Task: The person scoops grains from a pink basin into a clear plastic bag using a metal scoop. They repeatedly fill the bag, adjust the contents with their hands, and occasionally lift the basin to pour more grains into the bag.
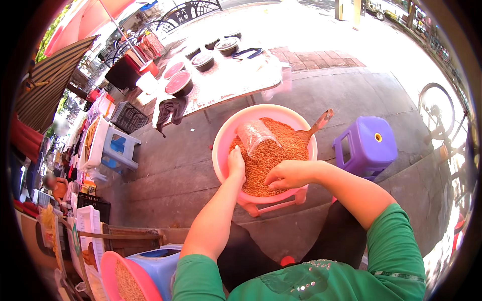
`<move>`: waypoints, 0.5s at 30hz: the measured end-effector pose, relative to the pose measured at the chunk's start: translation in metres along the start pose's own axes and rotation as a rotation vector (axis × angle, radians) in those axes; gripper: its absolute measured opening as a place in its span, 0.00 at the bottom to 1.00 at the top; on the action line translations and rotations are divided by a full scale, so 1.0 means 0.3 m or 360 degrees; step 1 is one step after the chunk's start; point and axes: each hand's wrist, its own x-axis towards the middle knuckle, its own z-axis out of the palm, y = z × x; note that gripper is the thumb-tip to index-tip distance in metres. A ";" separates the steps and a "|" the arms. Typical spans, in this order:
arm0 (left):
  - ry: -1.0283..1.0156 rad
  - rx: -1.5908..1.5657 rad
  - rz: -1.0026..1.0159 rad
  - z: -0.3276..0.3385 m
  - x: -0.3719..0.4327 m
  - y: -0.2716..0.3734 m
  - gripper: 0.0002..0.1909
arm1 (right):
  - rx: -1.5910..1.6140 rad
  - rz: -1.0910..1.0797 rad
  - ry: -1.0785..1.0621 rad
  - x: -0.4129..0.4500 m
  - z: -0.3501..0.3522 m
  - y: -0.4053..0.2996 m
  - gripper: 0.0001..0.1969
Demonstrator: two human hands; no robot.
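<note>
A large pink plastic basin (223, 145) full of reddish-brown grain-like bits (292, 148) rests on a pink stool (260, 209) before me. A clear plastic cup (257, 134) lies tilted on the heap, its mouth towards me. My left hand (236, 163) is at the basin's left side, close below the cup; whether it touches the cup or the bits I cannot tell. My right hand (284, 176) hovers over or touches the near right part of the heap, fingers bent and apart, with nothing seen in it. A scoop (318, 124) with a worn handle sticks out at the right.
A purple stool (367, 145) stands to the right. Ahead, a table (241, 81) bears several lidded bowls (179, 83) and a dark cloth (171, 111). Left are a blue-grey stool (119, 148) and a black crate (129, 117). A pink basin of grain (109, 259) sits lower left. A person (59, 188) is far left.
</note>
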 end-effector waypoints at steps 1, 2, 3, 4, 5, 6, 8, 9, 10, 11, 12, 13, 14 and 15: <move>0.0011 -0.0125 -0.0042 0.007 -0.028 0.023 0.23 | 0.0052 -0.0039 -0.0030 0.002 0.019 -0.008 0.18; -0.0021 -0.0156 -0.0064 0.011 -0.032 0.019 0.22 | 0.0103 -0.0077 -0.0059 0.008 0.045 -0.009 0.19; -0.0019 -0.0178 -0.0079 -0.020 -0.028 0.007 0.22 | 0.0149 -0.0148 -0.0103 0.036 0.070 -0.015 0.21; -0.0043 -0.0210 -0.0098 -0.023 -0.033 0.007 0.21 | 0.0104 -0.0184 -0.0208 0.061 0.090 0.000 0.25; -0.0057 -0.0220 -0.0075 -0.023 -0.045 0.002 0.20 | 0.0074 -0.0279 -0.0168 0.091 0.121 0.036 0.25; -0.0072 -0.0228 -0.0055 -0.017 -0.070 0.006 0.20 | 0.0047 -0.0373 -0.0129 0.128 0.157 0.079 0.26; -0.0074 -0.0214 -0.0065 0.013 -0.123 0.027 0.18 | -0.0012 -0.0388 -0.0060 0.136 0.177 0.103 0.27; -0.0059 -0.0275 -0.0058 0.015 -0.139 0.023 0.19 | -0.0042 -0.0330 -0.0048 0.135 0.177 0.089 0.27; -0.0044 -0.0335 -0.0051 0.017 -0.154 0.020 0.20 | -0.0072 -0.0273 -0.0035 0.135 0.177 0.077 0.28; -0.0028 -0.0396 -0.0043 0.015 -0.162 0.020 0.21 | -0.0090 -0.0220 -0.0006 0.128 0.168 0.069 0.27; -0.0081 -0.0491 -0.0091 -0.021 -0.148 -0.006 0.21 | -0.0108 -0.0193 0.0005 0.122 0.140 0.022 0.27; -0.0134 -0.0578 -0.0129 -0.014 -0.167 0.009 0.21 | -0.0122 -0.0127 0.0034 0.106 0.115 0.011 0.27; -0.0183 -0.0666 -0.0167 -0.008 -0.186 0.023 0.21 | -0.0129 -0.0078 0.0068 0.113 0.103 0.024 0.26; -0.0248 -0.0755 -0.0207 0.014 -0.215 0.058 0.21 | -0.0159 -0.0109 0.0190 0.129 0.116 0.087 0.24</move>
